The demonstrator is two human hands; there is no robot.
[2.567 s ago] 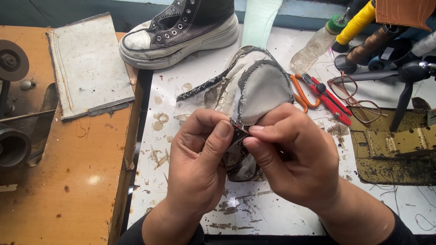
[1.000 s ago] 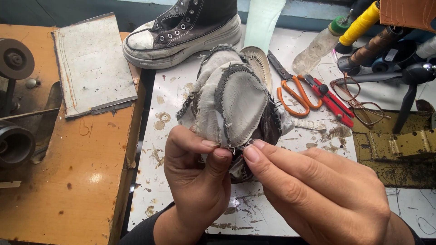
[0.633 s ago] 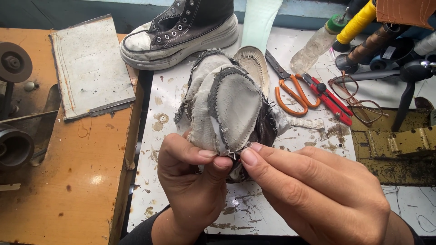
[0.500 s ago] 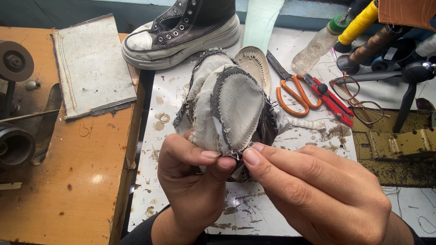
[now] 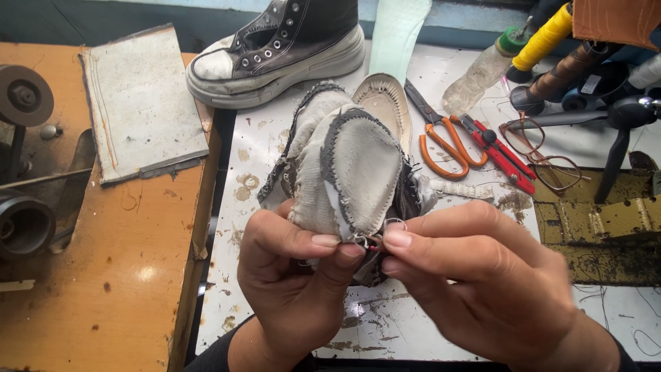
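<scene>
I hold the grey canvas shoe upper (image 5: pixel 348 172) up over the desk (image 5: pixel 289 138), just in front of the black high-top sneaker (image 5: pixel 275 48). Dark stitching already runs round the rim of its pale sole panel; at the near edge, where I am working, the seam looks unfinished. My left hand (image 5: pixel 289 275) has thumb and forefinger clamped on that edge. My right hand (image 5: pixel 482 275) comes in from the side, fingers (image 5: pixel 399 240) pinched together on something thin, too small to make out.
</scene>
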